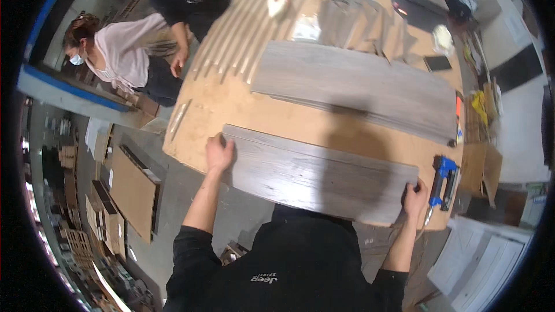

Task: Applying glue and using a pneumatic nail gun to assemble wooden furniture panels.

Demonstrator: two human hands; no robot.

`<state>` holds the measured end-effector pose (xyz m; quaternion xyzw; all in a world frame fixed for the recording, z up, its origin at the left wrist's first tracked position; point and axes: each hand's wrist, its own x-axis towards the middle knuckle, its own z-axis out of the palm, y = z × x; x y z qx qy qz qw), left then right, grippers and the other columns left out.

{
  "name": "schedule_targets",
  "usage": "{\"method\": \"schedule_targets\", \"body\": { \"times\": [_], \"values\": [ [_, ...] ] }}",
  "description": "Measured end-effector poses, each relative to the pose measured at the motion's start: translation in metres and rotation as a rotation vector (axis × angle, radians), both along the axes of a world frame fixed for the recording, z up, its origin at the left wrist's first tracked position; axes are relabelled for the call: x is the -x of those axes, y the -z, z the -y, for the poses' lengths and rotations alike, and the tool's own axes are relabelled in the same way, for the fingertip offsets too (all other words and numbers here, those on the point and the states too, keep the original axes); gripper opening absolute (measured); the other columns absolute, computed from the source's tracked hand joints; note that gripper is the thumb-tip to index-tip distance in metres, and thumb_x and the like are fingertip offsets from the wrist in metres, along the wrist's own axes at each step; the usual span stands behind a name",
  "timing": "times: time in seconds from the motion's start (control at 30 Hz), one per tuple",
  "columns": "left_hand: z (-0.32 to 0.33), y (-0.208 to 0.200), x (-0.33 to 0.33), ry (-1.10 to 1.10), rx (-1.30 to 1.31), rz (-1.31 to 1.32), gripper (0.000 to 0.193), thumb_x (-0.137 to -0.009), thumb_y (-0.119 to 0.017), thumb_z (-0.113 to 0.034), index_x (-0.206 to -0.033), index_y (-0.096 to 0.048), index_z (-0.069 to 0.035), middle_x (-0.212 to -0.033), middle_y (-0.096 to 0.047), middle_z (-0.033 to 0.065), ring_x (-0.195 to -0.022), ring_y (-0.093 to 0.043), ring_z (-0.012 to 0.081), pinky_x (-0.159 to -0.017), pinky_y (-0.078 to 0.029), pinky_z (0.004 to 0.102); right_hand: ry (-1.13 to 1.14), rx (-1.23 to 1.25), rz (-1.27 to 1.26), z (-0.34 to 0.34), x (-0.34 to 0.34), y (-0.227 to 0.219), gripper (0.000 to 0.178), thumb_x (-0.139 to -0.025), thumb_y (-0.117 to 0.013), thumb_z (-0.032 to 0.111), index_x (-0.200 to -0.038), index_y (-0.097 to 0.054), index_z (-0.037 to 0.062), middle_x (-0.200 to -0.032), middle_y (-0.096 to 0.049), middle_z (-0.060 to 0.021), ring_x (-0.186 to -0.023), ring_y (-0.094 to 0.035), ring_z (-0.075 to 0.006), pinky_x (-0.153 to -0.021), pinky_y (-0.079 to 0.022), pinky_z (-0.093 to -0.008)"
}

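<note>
A long grey wood-grain board (300,167) lies across the near edge of the table, its glossy face up and a dark shadow over its right half. My left hand (219,153) grips its left end, with the thumb at the edge. At the opposite end, my right hand (414,198) is closed round the right edge, its fingers partly hidden. Beyond it rests a stack of similar grey boards (352,81). A blue and black nail gun (442,182) lies just right of my right hand.
Several narrow strips (243,29) lie in rows at the far left, where a co-worker's hand holds a white cloth (277,6). Another person in pink stands at left. A dark flat rectangle (437,63), an orange tool (459,110) and brown sheets (370,26) are on the table (214,104).
</note>
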<state>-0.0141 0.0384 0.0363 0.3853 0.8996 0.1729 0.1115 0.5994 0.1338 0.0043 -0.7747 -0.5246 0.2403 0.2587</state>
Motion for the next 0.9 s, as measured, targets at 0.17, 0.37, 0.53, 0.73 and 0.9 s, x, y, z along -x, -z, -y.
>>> {"method": "schedule_targets", "body": {
  "times": [0.17,0.37,0.53,0.73,0.9],
  "values": [
    [0.0,0.012,0.02,-0.199,-0.086,0.057,0.039,-0.087,-0.072,-0.029,-0.11,-0.067,0.002,-0.103,-0.066,0.0215,-0.098,-0.064,0.0372,-0.09,-0.051,0.0458,0.078,0.132,-0.046,-0.01,0.012,-0.01,0.035,-0.087,-0.07,0.012,-0.118,-0.069,-0.0048,-0.105,-0.069,-0.0113,-0.094,-0.062,-0.0199,-0.088,-0.05,-0.0343],
    [0.007,-0.035,0.038,-0.264,-0.546,0.375,0.026,-0.102,-0.06,-0.031,-0.104,-0.063,-0.005,-0.094,-0.063,0.003,-0.09,-0.057,0.0137,-0.087,-0.048,0.0319,0.35,-0.281,-0.407,0.017,0.014,-0.053,0.046,-0.106,-0.052,0.036,-0.137,-0.056,0.0026,-0.132,-0.059,-0.0099,-0.121,-0.055,-0.0214,-0.106,-0.041,-0.0355],
    [0.024,-0.061,0.04,-0.268,-0.879,0.706,0.02,-0.107,-0.053,-0.028,-0.1,-0.056,-0.009,-0.09,-0.055,-0.0023,-0.087,-0.05,0.0093,-0.082,-0.044,0.0302,0.646,-0.515,-0.647,0.017,0.053,-0.079,0.043,-0.106,-0.054,0.043,-0.129,-0.061,0.0073,-0.122,-0.061,-0.0029,-0.107,-0.055,-0.0146,-0.092,-0.042,-0.0294],
    [0.026,-0.06,0.054,-0.242,-0.805,0.713,0.018,-0.103,-0.06,-0.023,-0.096,-0.056,-0.007,-0.085,-0.053,-0.0025,-0.082,-0.048,0.0083,-0.077,-0.042,0.0257,0.496,-0.397,-0.541,0.012,0.043,-0.089,0.04,-0.106,-0.054,0.043,-0.129,-0.061,0.0101,-0.096,-0.057,0.004,-0.085,-0.051,-0.0074,-0.079,-0.043,-0.0246],
    [0.021,-0.074,0.05,-0.308,-0.835,0.871,0.015,-0.104,-0.06,-0.021,-0.095,-0.057,-0.008,-0.089,-0.056,-0.0027,-0.087,-0.053,0.0082,-0.082,-0.049,0.0275,0.498,-0.391,-0.442,0.01,0.025,-0.082,0.037,-0.106,-0.054,0.043,-0.127,-0.062,0.0126,-0.093,-0.058,0.0044,-0.082,-0.052,-0.0068,-0.075,-0.043,-0.024]
  ]
}}
